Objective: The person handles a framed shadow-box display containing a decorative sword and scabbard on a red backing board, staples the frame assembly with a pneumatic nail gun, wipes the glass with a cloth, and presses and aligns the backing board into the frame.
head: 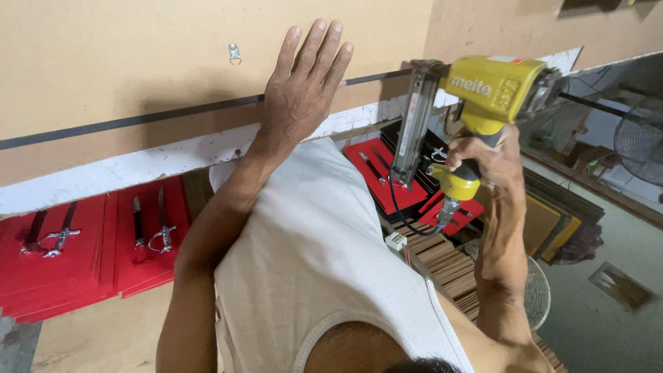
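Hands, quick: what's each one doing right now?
Left hand: open, palm flat against the tan board.
Right hand: closed around the grip of the yellow nail gun.

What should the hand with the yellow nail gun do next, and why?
Probably press the nail gun nose squarely against the board at its dark strip before firing. The right hand grips it with the nose right at that edge, while the left hand lies flat on the board, well to one side.
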Available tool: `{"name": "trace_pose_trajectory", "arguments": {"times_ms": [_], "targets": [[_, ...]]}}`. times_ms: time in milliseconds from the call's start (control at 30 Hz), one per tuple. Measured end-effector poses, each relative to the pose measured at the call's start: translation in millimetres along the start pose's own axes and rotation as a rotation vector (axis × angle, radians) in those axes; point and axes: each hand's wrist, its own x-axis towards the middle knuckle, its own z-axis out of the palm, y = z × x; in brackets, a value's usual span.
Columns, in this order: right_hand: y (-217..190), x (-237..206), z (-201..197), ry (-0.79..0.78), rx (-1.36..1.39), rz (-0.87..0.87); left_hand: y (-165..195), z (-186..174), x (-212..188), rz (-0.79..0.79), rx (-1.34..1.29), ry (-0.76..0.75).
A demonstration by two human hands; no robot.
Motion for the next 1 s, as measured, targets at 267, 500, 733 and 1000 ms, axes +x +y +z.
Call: {"name": "trace_pose_trajectory", "arguments": {"times_ms": [267,500,733,1000], "targets": [[51,141,-111,-0.091,0.396,0.022,-49,-42,-15,-0.293,-0.058,-0.028],[55,191,-103,0.399,-0.563,-0.481,-193,-104,-99,-0.951,0.442,0.094],[32,206,85,0.402,-0.566,-0.492,-252,-121,-87,-1.236,0.198,0.295],[18,184,90,0.542,0.506,-0.145,-313,-151,-89,-1.544,0.034,0.372]]}}
